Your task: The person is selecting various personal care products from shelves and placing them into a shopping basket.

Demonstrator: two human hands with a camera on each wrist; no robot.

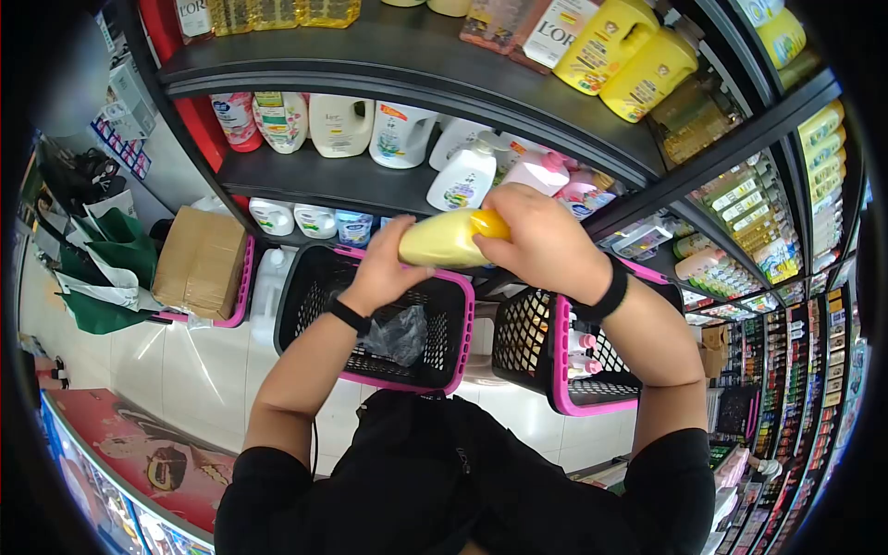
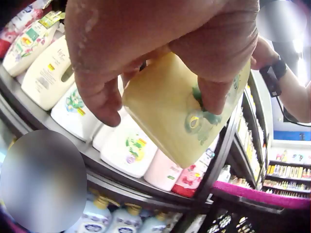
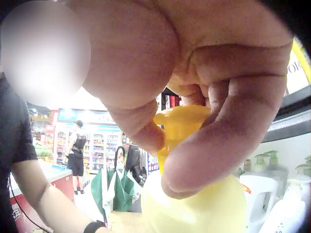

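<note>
Both hands hold a pale yellow plastic bottle (image 1: 439, 242) sideways in front of the shelf. My left hand (image 1: 377, 266) grips its base end, with the thumb on one face and fingers on the other; green leaf print (image 2: 209, 116) shows by the thumb in the left wrist view. My right hand (image 1: 548, 239) holds the orange top (image 3: 182, 124) between thumb and fingers, which hide part of it. Just beyond the hands, a white pump bottle (image 1: 462, 176) stands at the shelf edge.
Below the hands are a black basket (image 1: 301, 305) with pink rim holding a crumpled plastic bag (image 1: 400, 335), and a second basket (image 1: 560, 356) with bottles. Shelves (image 1: 324, 176) of bottles run ahead and right. A cardboard box (image 1: 199, 264) sits at left. Another person (image 3: 75, 155) stands far behind.
</note>
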